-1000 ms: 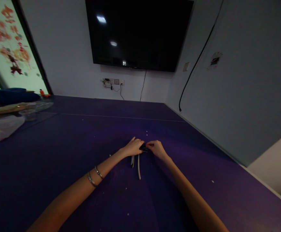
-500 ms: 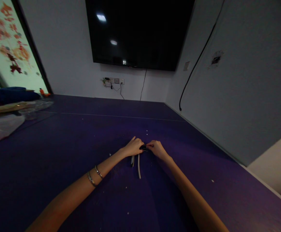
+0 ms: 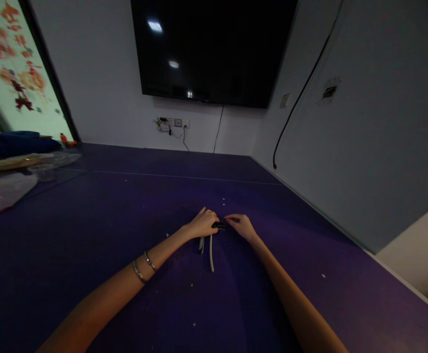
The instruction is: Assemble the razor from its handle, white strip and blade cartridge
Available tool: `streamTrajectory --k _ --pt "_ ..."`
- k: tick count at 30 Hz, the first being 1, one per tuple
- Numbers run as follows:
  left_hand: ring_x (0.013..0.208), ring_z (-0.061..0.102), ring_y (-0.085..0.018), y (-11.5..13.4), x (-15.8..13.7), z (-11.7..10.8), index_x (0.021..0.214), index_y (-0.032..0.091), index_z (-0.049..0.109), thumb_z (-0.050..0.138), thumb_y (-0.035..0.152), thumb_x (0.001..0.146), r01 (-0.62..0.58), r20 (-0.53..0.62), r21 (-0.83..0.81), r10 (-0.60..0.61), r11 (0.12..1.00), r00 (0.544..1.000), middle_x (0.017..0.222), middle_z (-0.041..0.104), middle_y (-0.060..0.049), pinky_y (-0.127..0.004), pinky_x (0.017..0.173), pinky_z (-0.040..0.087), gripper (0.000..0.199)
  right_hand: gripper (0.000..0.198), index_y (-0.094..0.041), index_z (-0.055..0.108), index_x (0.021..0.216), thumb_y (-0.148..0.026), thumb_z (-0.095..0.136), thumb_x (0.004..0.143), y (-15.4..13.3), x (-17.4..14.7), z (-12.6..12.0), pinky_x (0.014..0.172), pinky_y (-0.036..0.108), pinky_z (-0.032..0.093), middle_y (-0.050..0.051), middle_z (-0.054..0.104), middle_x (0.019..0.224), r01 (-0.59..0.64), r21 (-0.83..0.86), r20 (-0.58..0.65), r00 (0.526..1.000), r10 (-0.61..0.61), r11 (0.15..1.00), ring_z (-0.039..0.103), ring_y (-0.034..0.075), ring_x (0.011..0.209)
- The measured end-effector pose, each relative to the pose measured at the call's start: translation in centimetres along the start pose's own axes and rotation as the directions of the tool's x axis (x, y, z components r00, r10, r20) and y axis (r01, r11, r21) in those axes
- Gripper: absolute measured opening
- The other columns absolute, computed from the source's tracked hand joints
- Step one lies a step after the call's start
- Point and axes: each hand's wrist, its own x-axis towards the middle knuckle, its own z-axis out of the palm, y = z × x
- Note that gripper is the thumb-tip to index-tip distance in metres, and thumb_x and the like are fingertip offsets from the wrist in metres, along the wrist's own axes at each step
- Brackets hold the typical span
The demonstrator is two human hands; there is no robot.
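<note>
My left hand (image 3: 203, 223) is closed over a small black object (image 3: 219, 225) on the purple surface; its kind is hard to make out. Out from beneath that hand, toward me, runs a pale, cable-like strip (image 3: 211, 255). Beside the strip lies a shorter light-coloured piece with a dark end (image 3: 201, 245). My right hand (image 3: 242, 225) hovers just right of the black object, slightly apart from it. Its thumb and forefinger are pinched together, and anything between them is too small to see.
Several white scraps (image 3: 323, 275) are scattered over the purple surface (image 3: 125, 211). Plastic bags (image 3: 6, 193) and dark blue cloth (image 3: 20, 143) lie at the far left. A black cable (image 3: 298, 100) hangs down the right wall. A large television (image 3: 214, 49) is mounted ahead, above wall sockets (image 3: 177, 122).
My right hand has drawn back slightly from the black object and its fingertips have risen, leaving more of the object showing. My left hand has stayed in place.
</note>
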Motion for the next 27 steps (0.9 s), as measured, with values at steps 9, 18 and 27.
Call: streamTrajectory --k 9,18,27 --pt "0.102 0.052 -0.021 1.0 0.0 -3.1 0.100 0.017 0.061 0.058 0.031 0.073 0.024 -0.048 0.078 -0.020 0.997 0.999 0.102 0.062 -0.007 -0.037 0.094 0.034 0.031 0.032 -0.011 0.069 0.083 -0.030 0.051 0.066 1.3 0.3 -0.3 0.046 0.022 0.045 0.007 0.067 0.068 -0.102 0.154 -0.102 0.988 0.118 0.983 0.060 0.016 0.063" --pt "0.071 0.060 -0.017 2.5 -4.1 -6.4 0.074 0.020 0.065 0.054 0.039 0.072 0.385 0.195 0.095 -0.397 0.918 0.897 0.079 0.066 -0.004 -0.026 0.062 0.043 0.022 0.027 -0.012 0.069 0.079 -0.027 0.053 0.064 1.5 0.3 0.2 0.042 0.020 0.041 0.004 0.064 0.061 -0.120 0.150 -0.095 0.986 0.135 0.981 0.058 0.014 0.056" --pt "0.077 0.064 -0.024 3.6 -5.9 -3.6 0.078 0.019 0.066 0.047 0.047 0.077 0.498 0.175 0.193 -0.529 0.845 0.830 0.082 0.067 -0.008 -0.033 0.068 0.048 0.034 0.026 -0.012 0.069 0.078 -0.029 0.053 0.065 1.0 0.0 0.3 0.047 0.022 0.042 0.004 0.064 0.060 -0.117 0.097 -0.075 0.989 0.124 0.988 0.059 0.015 0.057"
